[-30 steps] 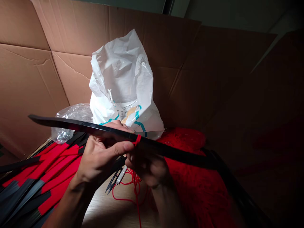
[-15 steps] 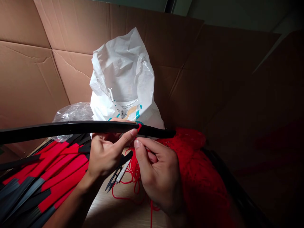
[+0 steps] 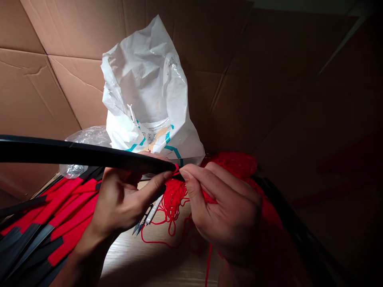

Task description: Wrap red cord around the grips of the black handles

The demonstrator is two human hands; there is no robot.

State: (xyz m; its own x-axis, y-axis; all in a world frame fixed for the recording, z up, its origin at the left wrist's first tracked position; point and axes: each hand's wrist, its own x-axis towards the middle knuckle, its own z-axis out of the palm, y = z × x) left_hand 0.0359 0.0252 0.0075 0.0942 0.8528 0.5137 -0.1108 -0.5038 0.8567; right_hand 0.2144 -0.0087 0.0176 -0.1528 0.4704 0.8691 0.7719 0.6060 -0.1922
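Right fingers [image 3: 195, 182] pinching red thread [image 3: 171, 198], left hand [image 3: 119, 199] gripping black strip [image 3: 74, 153]

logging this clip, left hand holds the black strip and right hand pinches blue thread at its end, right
No, the thread is red, not blue. The head view shows the left hand holding the black strip and the right hand pinching red thread at its end.

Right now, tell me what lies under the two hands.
Snips and loose red thread lie on the wooden table below the left hand, which grips a black strip, and the right hand, pinching thread. Anything beneath the right palm is covered.
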